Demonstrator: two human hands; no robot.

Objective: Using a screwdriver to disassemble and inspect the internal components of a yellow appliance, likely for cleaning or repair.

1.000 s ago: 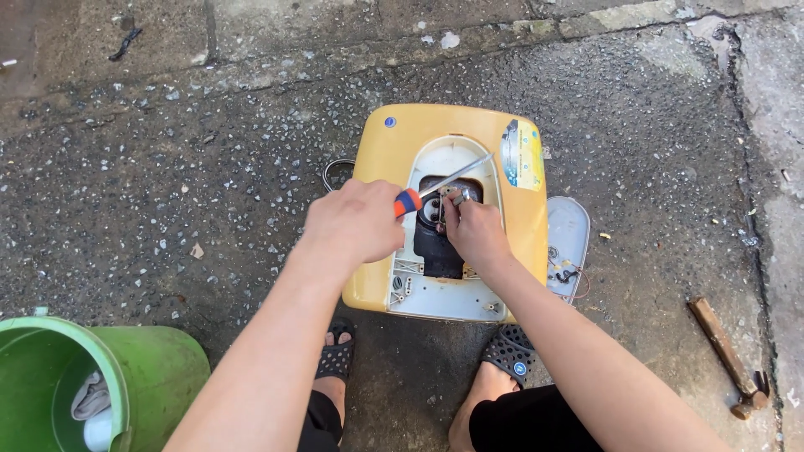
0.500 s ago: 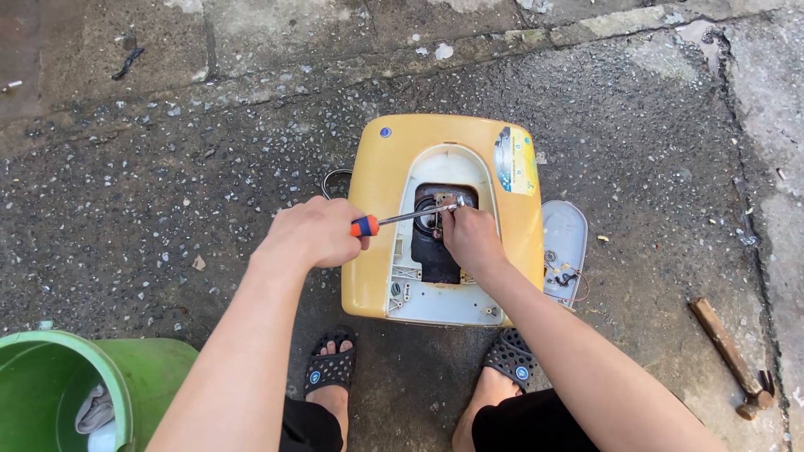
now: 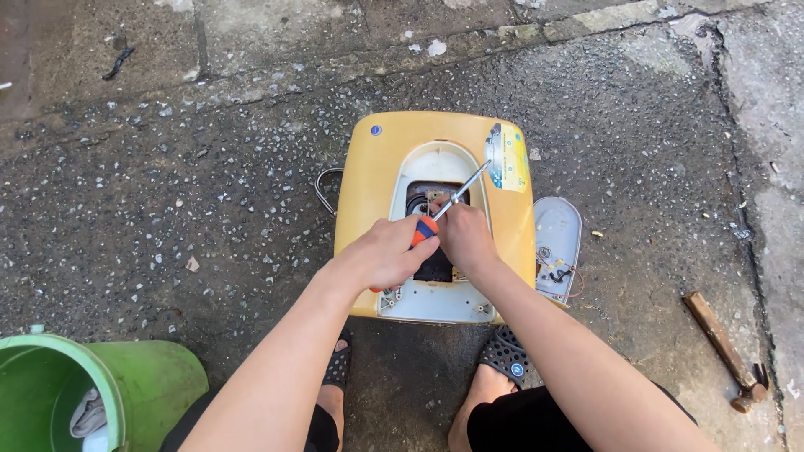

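The left hand (image 3: 387, 254) has swung in toward the casing (image 3: 377, 180), and the screwdriver (image 3: 448, 203) now tilts up to the far right. A green bucket (image 3: 142, 381) sits near left. The left hand grips the screwdriver's handle. The right hand (image 3: 463, 237), fingers curled, rests in the casing's opening; what it holds is hidden. A grey cover (image 3: 559, 243) lies just right, and a hammer (image 3: 725, 351) further right.

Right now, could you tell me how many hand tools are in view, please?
2: a screwdriver in the left hand, over the yellow appliance; a hammer on the ground at the right. The green bucket may hide more.
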